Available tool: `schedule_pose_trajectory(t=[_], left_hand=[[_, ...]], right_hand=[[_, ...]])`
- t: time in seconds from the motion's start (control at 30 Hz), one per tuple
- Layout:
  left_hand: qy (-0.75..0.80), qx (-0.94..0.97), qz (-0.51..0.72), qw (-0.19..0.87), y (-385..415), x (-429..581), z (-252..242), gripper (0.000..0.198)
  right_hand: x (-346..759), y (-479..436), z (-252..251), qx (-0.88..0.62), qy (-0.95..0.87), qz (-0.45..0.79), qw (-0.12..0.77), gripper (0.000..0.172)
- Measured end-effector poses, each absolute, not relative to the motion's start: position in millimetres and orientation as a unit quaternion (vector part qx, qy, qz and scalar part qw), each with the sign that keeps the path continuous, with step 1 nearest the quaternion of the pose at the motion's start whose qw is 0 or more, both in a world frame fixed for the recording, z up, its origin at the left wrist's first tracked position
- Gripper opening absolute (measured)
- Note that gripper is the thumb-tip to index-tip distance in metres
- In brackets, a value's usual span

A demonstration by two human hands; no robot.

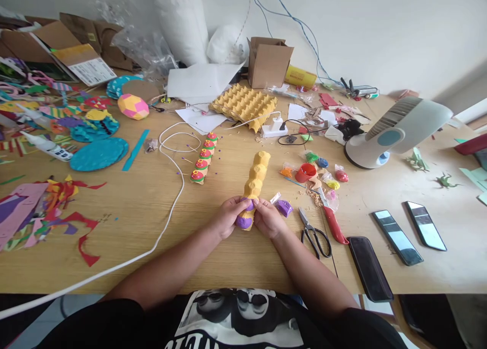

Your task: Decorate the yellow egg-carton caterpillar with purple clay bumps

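Note:
Both hands hold a yellow egg carton strip [257, 174] above the table's front part, its long axis pointing away from me. Purple clay [244, 221] covers the cup nearest me, and more purple shows on the cup between my thumbs. My left hand [230, 216] grips the strip's left side, thumb pressed on the purple. Closed on the right side is my right hand [268, 218], its thumb near the same cup. An opened packet of purple clay [283, 207] lies just right of it. A finished-looking strip with red and green domes [204, 159] rests further left.
Scissors [315, 235], a red-handled knife [335, 226] and several phones [371, 268] lie to the right. Behind them stand a red cup [305, 172] and a white fan [395, 131]. A white cable [171, 212] crosses the left side. Yellow egg trays [243, 105] sit at the back.

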State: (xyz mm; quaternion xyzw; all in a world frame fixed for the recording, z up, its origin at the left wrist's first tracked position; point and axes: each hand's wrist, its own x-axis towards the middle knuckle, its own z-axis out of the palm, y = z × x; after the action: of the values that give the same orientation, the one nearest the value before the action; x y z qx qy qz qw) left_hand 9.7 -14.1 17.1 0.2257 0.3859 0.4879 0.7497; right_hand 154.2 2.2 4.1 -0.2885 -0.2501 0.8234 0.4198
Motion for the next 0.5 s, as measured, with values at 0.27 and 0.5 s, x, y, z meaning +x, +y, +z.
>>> schedule_pose_trajectory(t=[0.27, 0.5], left_hand=[[0.301, 0.203, 0.481, 0.798, -11, 1, 17, 0.041], [0.282, 0.173, 0.465, 0.821, -8, -4, 14, 0.035]], right_hand=[[154, 4, 9, -0.314, -0.248, 0.817, 0.416, 0.041], [168, 6, 13, -0.454, -0.423, 0.646, 0.444, 0.042]])
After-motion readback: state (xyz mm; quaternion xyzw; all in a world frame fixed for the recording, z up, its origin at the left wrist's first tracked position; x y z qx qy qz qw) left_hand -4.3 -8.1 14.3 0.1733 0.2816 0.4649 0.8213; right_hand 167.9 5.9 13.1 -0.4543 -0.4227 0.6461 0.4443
